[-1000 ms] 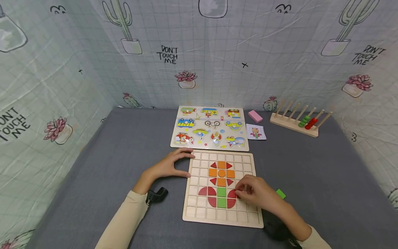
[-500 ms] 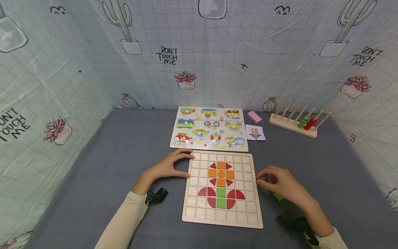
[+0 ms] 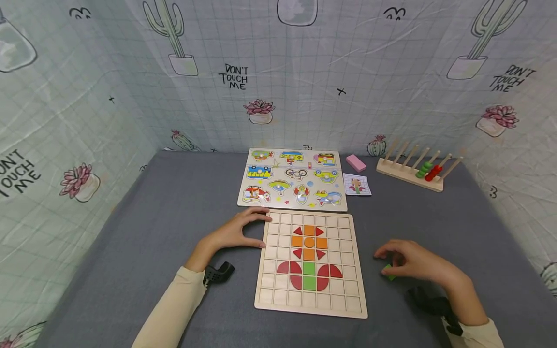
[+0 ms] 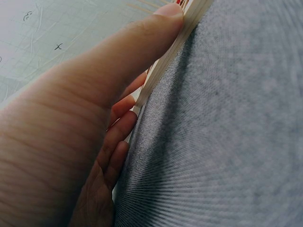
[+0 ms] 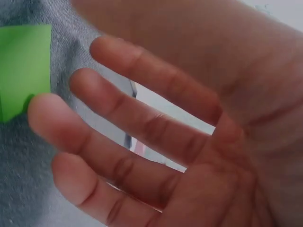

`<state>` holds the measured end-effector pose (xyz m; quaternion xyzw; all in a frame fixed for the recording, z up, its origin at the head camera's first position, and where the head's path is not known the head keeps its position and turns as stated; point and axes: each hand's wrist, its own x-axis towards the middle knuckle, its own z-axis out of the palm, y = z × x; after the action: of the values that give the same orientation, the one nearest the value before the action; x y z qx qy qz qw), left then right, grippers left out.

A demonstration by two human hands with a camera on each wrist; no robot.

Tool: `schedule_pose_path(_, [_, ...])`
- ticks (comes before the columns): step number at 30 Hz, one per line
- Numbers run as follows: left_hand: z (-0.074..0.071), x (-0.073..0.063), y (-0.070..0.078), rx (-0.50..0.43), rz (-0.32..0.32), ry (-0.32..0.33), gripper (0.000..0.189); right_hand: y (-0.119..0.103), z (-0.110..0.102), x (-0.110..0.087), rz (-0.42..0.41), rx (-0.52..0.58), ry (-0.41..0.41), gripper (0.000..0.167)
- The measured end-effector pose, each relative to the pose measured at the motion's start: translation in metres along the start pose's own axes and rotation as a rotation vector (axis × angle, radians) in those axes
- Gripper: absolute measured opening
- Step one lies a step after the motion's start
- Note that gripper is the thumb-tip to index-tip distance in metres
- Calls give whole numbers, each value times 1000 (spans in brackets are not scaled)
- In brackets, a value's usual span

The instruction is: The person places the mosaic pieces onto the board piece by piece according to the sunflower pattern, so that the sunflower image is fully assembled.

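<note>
My left hand rests at the left edge of a light wooden grid board, thumb and fingers spread along the rim. In the left wrist view the thumb lies on the board's side. On the board, orange squares, an orange disc, red triangles, green squares and red quarter circles form a figure. To the right of the board, my right hand hovers low over a loose green square block, its fingers loosely bent. The right wrist view has the fingertips right beside the block, which is partly hidden in the head view.
Behind the grid board lies a vehicle peg puzzle. Next to it are a pattern card and a pink block. A wooden peg rack with green and red beads stands at the back right, before the patterned cloth.
My right hand has left the red quarter circle on the board's right side and moved right, to the green block. The left hand stays at the board's edge.
</note>
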<state>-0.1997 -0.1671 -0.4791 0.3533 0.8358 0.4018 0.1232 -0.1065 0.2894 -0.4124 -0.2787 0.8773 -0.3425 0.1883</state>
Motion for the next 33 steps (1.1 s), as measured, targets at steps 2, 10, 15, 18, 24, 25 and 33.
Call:
schedule_pose_path(2, [0, 0, 0, -3, 1, 1, 65, 2, -1, -2, -13, 8, 1, 31])
schedule_pose_path(10, [0, -1, 2, 15, -11, -4, 66, 10, -4, -11, -11, 67, -115, 35])
schedule_pose_path(15, [0, -1, 1, 18, -22, 1, 66, 10, -2, -7, -2, 56, -104, 34])
schedule_pose_path(18, [1, -1, 1, 12, -21, 4, 66, 10, 2, -5, -24, 28, -62, 28])
schedule_pose_path(24, [0, -1, 2, 13, -15, 1, 65, 12, 8, 1, -89, -14, 38, 26])
schedule_pose_path(25, [0, -1, 2, 13, -13, 1, 65, 12, 9, 1, -82, -9, 45, 27])
schedule_pose_path(33, [0, -1, 3, 15, -4, 8, 64, 12, 13, 7, -118, -44, 107, 28])
